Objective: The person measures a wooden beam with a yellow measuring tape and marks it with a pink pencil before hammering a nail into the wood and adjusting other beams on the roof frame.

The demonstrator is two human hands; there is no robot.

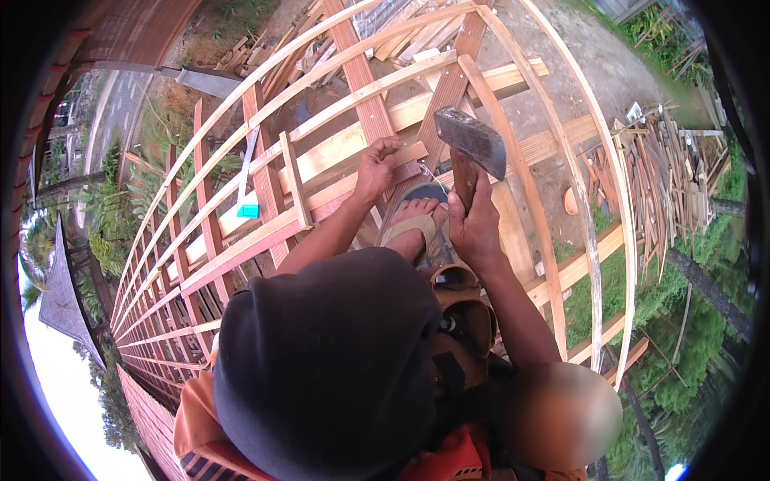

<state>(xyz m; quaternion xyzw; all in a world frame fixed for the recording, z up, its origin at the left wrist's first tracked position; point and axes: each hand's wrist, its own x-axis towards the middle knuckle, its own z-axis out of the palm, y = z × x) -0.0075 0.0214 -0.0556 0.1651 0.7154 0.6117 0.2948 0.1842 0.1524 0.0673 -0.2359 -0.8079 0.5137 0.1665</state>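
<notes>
My right hand [473, 224] grips the wooden handle of a hammer [469, 140], whose dark metal head is raised to the right of my other hand. My left hand [377, 168], fingers curled and pinched, is at a short wooden batten [409, 152] on the timber lattice; what it holds, if anything, is too small to make out. Below the batten, my foot in a tan sandal [409, 228] stands on the framework. A brown tool pouch [457, 309] hangs at my waist, and black cloth covers much of the lower view.
Open roof battens [204, 224] stretch around me, with ground visible through the gaps. A white strip with a teal piece [248, 211] lies on the left battens. Timber piles [666, 188] lie on the ground at right and top. Trees [694, 321] and a grey roof [60, 297] border the site.
</notes>
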